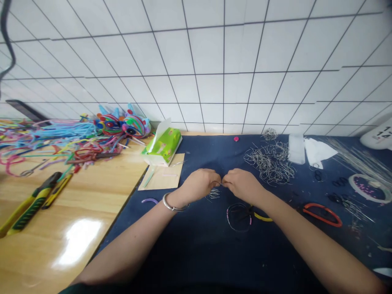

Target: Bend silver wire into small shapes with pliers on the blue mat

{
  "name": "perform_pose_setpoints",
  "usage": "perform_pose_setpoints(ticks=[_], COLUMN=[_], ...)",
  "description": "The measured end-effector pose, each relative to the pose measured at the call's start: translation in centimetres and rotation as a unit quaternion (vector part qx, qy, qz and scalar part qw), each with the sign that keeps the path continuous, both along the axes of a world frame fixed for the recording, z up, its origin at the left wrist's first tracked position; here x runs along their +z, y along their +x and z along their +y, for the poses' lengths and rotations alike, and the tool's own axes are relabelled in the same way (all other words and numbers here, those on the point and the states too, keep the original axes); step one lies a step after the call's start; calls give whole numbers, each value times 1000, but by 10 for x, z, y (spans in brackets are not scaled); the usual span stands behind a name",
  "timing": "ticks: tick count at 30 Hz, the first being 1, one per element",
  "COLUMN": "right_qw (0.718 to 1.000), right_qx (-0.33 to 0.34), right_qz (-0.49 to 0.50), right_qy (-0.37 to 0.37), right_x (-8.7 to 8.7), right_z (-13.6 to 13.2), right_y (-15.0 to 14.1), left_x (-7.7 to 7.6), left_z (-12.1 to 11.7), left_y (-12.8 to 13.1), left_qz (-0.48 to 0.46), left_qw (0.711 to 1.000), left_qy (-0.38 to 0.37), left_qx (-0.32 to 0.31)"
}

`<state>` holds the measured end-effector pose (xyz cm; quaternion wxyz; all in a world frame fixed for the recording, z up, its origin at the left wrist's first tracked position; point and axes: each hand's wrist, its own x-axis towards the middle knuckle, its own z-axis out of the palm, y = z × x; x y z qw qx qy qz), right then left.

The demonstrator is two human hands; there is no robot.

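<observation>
My left hand, with a silver bangle on its wrist, and my right hand meet fingertip to fingertip over the dark blue cloth. Both are closed in a pinch on a thin wire, of which only a short bit shows between them. Just below my left fingers lies a small bunch of short silver wires. Nearer to me rests a wire ring with pink and white beads. Beside it a tool with a yellow handle is partly covered by my right forearm.
A tangled heap of wire lies right of my hands, near orange-handled pliers and a bead dish. Leftward are a green tissue pack, a wooden board, yellow-black cutters and colourful pipe cleaners. A tiled wall closes the back.
</observation>
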<state>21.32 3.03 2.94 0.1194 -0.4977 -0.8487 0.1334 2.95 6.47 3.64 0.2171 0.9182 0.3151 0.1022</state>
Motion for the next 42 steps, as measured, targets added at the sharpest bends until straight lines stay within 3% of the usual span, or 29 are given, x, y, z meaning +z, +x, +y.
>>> perform_pose_setpoints(ticks=[4,9,12,16,20,24,35,42], right_qw=[1000,999,998,986,967,954,943,937], right_qx=[-21,-10,1,-19,-53,-68,-72,-79], right_qz=[-17,0,31,124,197,240,263,272], right_qy=[3,-31,-56,-108,-153,-168,-190,-206], right_x=[-7,-14,-15,-11,-6,-6,-6,-3], right_z=[-2,-1,-1,-2,-2,-3,-2,-2], right_y=[-3,-5,-4,0,2,2,3,4], left_x=[-7,-7,-3,1,-2,-7,-15,-17], left_z=[-8,-10,-9,-3,6,10,9,10], left_y=[4,-1,-5,-11,-14,-16,-13,-14], left_qz=[63,94,70,-28,-164,-240,-285,-300], left_qw=[992,988,995,997,949,896,830,815], left_qy=[111,119,66,-75,-255,-361,-459,-476], left_qx=[12,-10,-16,7,84,94,138,138])
